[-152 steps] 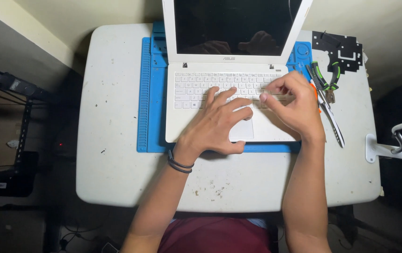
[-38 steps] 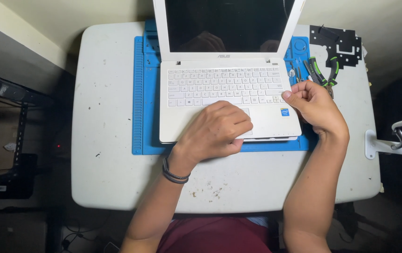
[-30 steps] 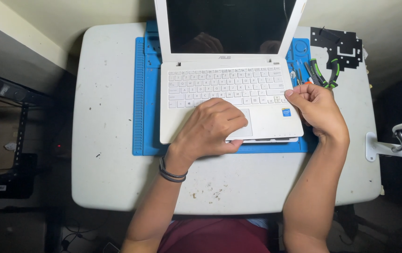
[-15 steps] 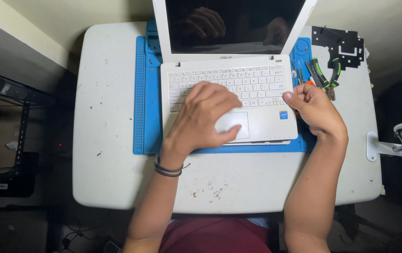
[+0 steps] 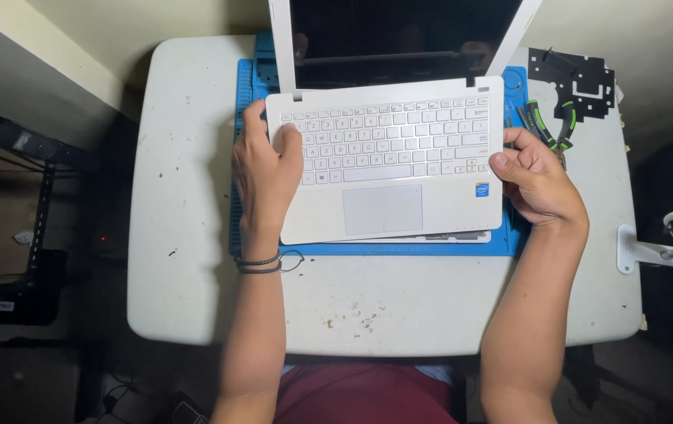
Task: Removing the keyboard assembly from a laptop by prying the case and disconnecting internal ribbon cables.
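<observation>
Left hand (image 5: 266, 169) is curled over the left edge of the laptop (image 5: 387, 169), thumb on the keys, gripping it. Right hand (image 5: 536, 184) is half closed, fingertips pinching the right edge. Both forearms come straight up from the near side. Laptop sits open between them on the blue mat (image 5: 244, 94), pliers (image 5: 552, 126) just right.

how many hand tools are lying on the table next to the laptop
1 clearly: green-handled pliers on the table just right of the laptop, beyond the right hand. Others may be hidden under that hand.
</observation>
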